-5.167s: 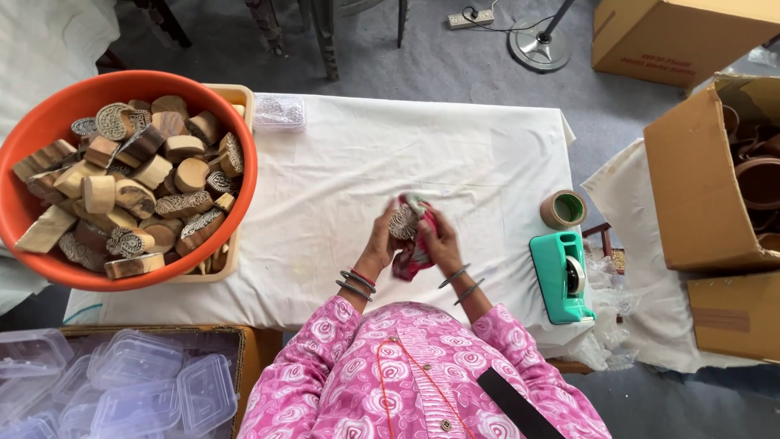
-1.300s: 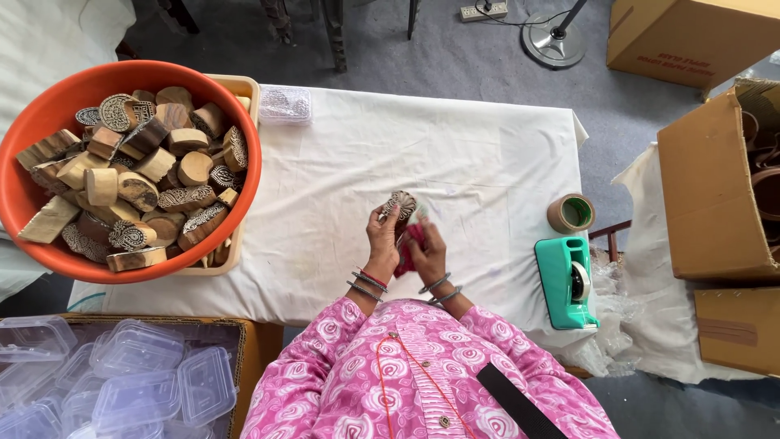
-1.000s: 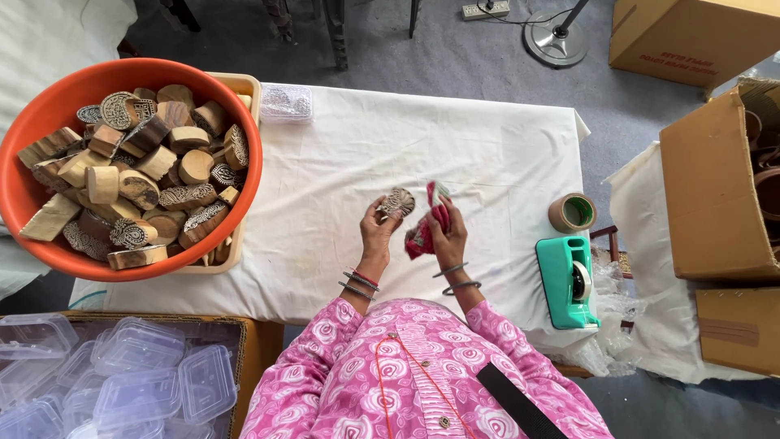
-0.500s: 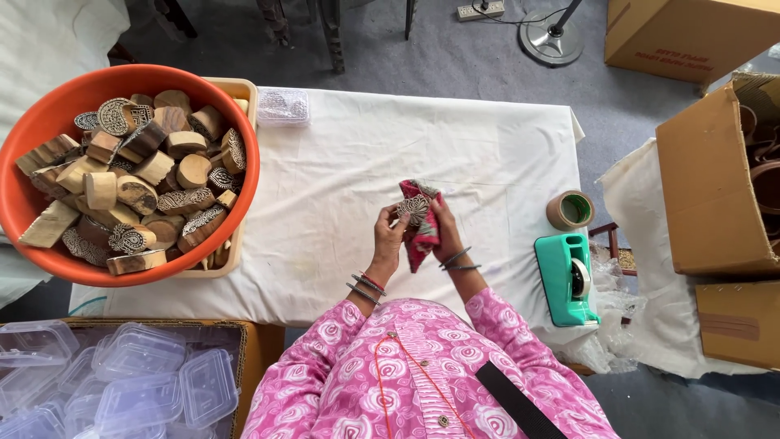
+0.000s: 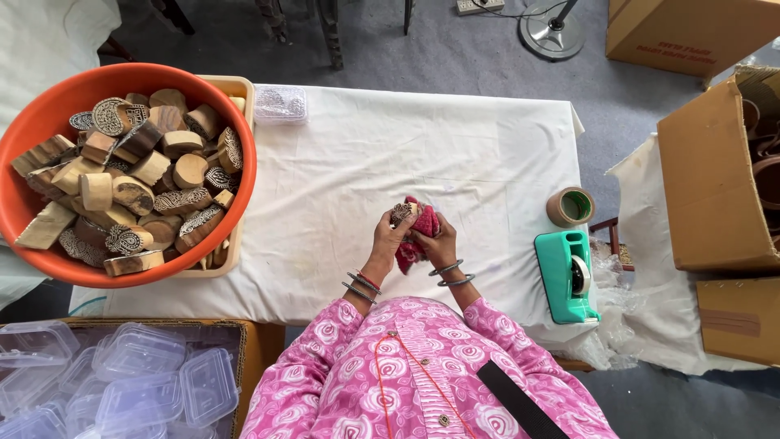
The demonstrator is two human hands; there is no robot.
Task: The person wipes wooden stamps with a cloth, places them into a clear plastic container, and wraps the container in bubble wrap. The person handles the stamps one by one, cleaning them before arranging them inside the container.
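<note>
White-clothed table (image 5: 341,162). Orange tub (image 5: 49,122) of wooden blocks at left edge. Teal tape dispenser (image 5: 565,276) at right edge, tape roll (image 5: 571,206) beside. Left hand (image 5: 390,237) gripping carved stamp (image 5: 401,213) above table centre. Right hand (image 5: 439,241) pressing red cloth (image 5: 414,236) against stamp.

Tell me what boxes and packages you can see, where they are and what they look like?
Closed cardboard box: top right on the floor, brown, red print on its side.
Open cardboard box: right of the table, brown, flaps up, brown round things inside.
Flat cardboard box: lower right, brown, taped shut.
Plastic tubs: bottom left, clear, square, with lids.
Small clear packet: table's far edge, beside the orange bowl.
</note>
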